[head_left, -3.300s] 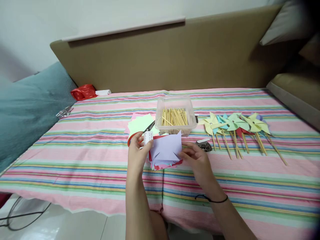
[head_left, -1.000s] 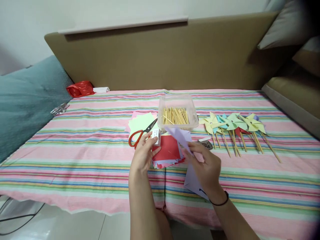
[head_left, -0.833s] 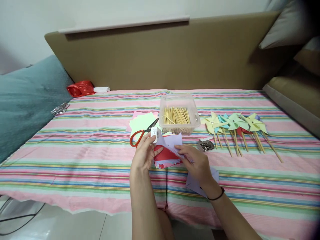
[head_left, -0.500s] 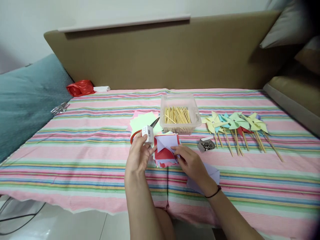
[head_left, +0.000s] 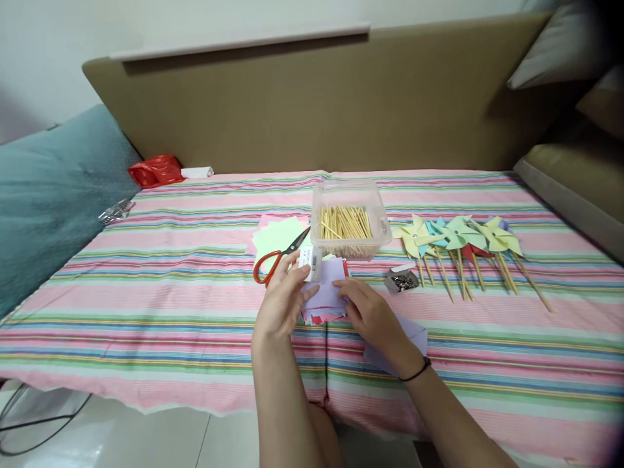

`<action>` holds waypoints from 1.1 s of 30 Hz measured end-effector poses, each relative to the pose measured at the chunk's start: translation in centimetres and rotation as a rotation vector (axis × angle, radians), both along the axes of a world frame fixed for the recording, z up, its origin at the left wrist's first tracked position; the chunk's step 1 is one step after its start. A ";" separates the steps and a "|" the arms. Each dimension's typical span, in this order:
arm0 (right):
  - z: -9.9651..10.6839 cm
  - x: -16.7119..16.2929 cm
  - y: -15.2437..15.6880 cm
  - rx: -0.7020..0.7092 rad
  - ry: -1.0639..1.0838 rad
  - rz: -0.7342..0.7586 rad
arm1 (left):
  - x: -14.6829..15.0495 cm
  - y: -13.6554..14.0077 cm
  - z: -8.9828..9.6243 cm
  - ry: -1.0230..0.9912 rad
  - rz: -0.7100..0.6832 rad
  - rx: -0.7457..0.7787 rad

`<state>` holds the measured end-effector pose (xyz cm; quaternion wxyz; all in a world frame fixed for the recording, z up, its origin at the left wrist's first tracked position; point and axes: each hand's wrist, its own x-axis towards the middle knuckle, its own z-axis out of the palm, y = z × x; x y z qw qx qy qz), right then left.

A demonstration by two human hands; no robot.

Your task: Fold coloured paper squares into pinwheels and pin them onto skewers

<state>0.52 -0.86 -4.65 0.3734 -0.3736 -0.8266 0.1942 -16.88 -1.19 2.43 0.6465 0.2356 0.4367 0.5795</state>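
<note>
My left hand (head_left: 281, 300) is closed around a small white box (head_left: 309, 262) with printed text and a barcode. Its fingertips are over the left side of a purple paper sheet (head_left: 325, 286), which lies on top of a stack of coloured squares. With thumb and fingers my right hand (head_left: 373, 313) pinches the right edge of that sheet. Scissors (head_left: 273, 268) with red handles lie just left of the stack, partly on loose pale green paper (head_left: 277, 235). Another purple sheet (head_left: 414, 331) lies partly under my right wrist.
Behind the stack stands a clear plastic tub (head_left: 383, 227) of wooden sticks (head_left: 346, 222). To the right are a small open box of metal pins (head_left: 403, 281) and several paper pinwheels (head_left: 457, 235) on sticks. A red plastic bag (head_left: 156, 171) lies at the far left.
My left hand has moved right with the white box, uncovering the scissors' handles. The purple sheet, bent up before with red showing beneath, now lies flatter over the stack.
</note>
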 end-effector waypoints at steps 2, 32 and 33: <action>0.1 0.1 0.0 -0.027 0.026 0.003 | 0.0 0.1 -0.2 0.043 0.020 -0.052; 0.2 2.4 0.6 0.029 -0.026 -0.014 | 2.4 1.5 -2.4 1.296 -0.164 0.023; 0.5 2.8 0.5 0.009 0.001 -0.037 | 2.4 1.6 -2.4 1.315 -0.162 0.025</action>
